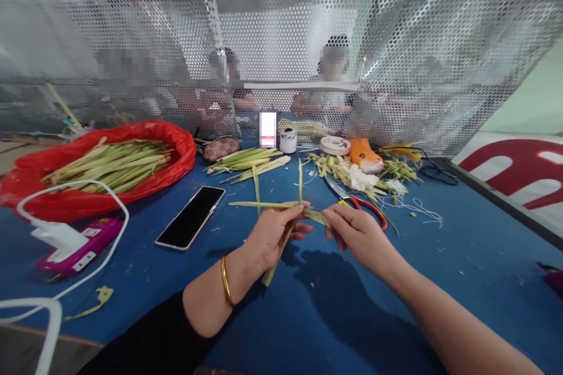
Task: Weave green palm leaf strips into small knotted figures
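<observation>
My left hand is closed round several thin green-yellow leaf strips that cross one another above the blue table. One strip hangs down below the palm, others stick up and out to the left. A gold bangle sits on that wrist. My right hand pinches the right-hand end of the same strips, close to the left hand's fingertips. Red-handled scissors lie on the table just behind my right hand.
A red bag of long leaves lies at the left, a black phone in front of it, a pink power strip with white charger nearer. Loose leaves, scraps, a tape roll and an orange object lie before a perforated metal screen; people sit behind it.
</observation>
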### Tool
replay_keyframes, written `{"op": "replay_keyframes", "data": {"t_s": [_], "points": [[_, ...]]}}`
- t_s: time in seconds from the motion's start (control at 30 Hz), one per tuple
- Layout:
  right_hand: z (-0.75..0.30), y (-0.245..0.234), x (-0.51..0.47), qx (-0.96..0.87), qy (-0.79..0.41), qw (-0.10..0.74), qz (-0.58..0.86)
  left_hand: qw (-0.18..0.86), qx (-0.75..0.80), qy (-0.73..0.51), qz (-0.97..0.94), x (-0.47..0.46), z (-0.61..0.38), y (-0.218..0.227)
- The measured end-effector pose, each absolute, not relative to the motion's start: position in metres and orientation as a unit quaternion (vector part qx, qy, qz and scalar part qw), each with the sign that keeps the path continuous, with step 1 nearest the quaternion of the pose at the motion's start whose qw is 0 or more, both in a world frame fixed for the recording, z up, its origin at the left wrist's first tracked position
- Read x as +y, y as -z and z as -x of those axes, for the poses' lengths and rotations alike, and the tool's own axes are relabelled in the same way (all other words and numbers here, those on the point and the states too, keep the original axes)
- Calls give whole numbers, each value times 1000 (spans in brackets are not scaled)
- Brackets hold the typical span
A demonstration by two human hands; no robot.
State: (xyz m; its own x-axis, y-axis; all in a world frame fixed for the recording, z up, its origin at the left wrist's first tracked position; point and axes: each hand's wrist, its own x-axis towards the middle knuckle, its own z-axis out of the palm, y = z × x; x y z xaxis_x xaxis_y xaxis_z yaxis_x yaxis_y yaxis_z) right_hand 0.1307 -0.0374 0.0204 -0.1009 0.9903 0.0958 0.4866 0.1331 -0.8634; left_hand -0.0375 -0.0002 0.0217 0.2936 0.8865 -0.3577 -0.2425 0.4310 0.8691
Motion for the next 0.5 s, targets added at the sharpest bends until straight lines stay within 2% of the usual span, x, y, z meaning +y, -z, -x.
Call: {"op": "replay_keyframes", "data": {"t_s": [0.13,0.27,0.37,0.5], "points": [[-138,-25,-35,-657,-359,362,555,712,439,-414,-359,0,40,-28],[-141,-26,-37,-692,-354,316,543,666,455,-435,-401,-2,39,-26],[-143,-27,-36,-712,-331,294,545,672,452,-421,-408,-3,38,-26],[-147,-29,-31,-689,-237,357,584,678,447,-397,-428,-8,37,-29]]}}
